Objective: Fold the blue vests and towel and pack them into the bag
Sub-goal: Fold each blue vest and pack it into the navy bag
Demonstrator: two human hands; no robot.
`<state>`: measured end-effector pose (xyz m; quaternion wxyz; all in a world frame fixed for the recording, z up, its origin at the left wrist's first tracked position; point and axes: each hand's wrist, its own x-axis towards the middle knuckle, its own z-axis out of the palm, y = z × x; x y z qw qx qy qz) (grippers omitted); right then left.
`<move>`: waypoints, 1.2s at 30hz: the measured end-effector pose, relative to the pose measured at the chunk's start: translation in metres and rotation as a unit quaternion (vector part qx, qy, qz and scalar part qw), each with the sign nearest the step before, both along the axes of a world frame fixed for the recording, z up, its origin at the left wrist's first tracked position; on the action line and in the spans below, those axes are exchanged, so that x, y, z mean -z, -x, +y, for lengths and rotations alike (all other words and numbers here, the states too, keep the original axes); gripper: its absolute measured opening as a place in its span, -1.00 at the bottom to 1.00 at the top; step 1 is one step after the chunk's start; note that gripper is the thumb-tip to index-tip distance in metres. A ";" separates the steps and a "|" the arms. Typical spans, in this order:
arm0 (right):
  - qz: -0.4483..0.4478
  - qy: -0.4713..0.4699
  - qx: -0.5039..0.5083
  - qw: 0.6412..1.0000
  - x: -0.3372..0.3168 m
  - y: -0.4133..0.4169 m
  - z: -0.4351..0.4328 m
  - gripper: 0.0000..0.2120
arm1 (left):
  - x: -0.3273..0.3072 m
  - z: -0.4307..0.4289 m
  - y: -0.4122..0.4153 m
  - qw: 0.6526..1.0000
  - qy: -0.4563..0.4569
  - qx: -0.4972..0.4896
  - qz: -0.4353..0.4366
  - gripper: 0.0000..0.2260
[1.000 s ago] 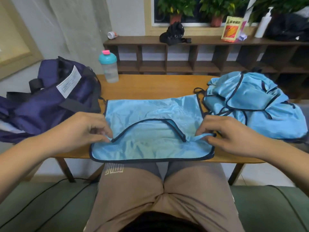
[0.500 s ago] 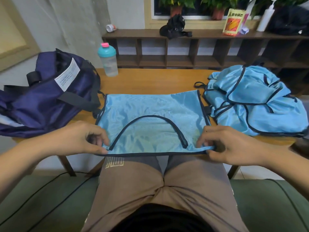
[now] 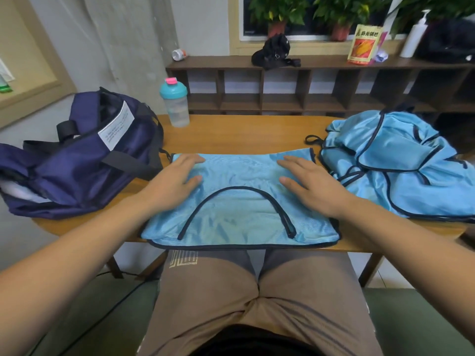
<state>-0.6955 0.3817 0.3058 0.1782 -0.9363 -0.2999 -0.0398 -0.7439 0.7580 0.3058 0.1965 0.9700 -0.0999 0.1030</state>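
The left hand (image 3: 172, 182) and right hand (image 3: 309, 183) press flat, fingers straight, on the folded blue vest (image 3: 239, 209), apart. The navy bag (image 3: 77, 160) sits left; unfolded vests (image 3: 401, 165) lie right.

We see a wooden table (image 3: 231, 136) with a clear shaker bottle (image 3: 175, 105) standing upright near its far edge — teal lid, pink cap. Behind it runs a dark cubby shelf (image 3: 321, 63). On its top are a small container (image 3: 179, 54) lying on its side, a black bundle (image 3: 272, 51), an upright orange-and-yellow packet (image 3: 363, 44) and a white pump bottle (image 3: 413, 37). Above, at the window, stand a potted plant (image 3: 277, 24) and a second plant (image 3: 339, 27) — below us, a green seat (image 3: 411, 325).
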 end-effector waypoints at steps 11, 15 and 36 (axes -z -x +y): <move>0.041 0.131 0.161 0.977 0.032 -0.039 0.006 -0.12 | 0.027 0.003 -0.040 0.979 -0.129 -0.101 0.118 -0.29; 0.020 0.156 0.166 0.973 0.028 -0.032 0.009 -0.13 | 0.019 0.002 -0.049 0.982 -0.103 -0.092 0.130 -0.34; -0.271 0.190 0.099 0.939 0.013 0.054 -0.012 -0.44 | 0.010 -0.123 -0.194 0.984 -0.136 -0.008 0.112 -0.57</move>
